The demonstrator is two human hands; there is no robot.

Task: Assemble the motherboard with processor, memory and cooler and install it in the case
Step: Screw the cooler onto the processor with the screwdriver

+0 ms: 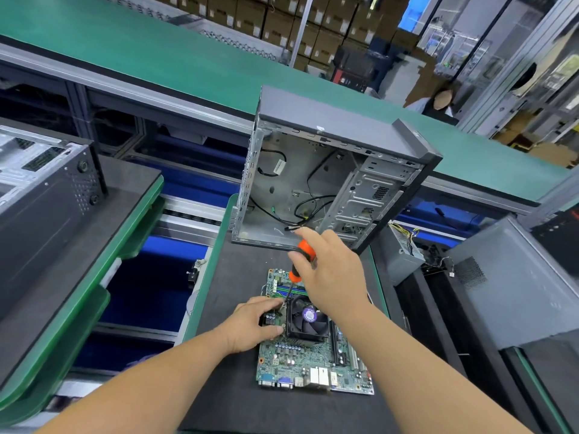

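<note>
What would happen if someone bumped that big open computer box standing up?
The case might tip: it stands upright on a narrow edge. It probably feels light for its size, since it looks nearly empty, with only loose cables inside. Its thin metal frame likely stays stiff.

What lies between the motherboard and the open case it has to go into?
Bare mat only. But loose black cables lie across the case floor, and both hands are on the motherboard: left hand steadying, right hand holding the screwdriver at the cooler.
</note>
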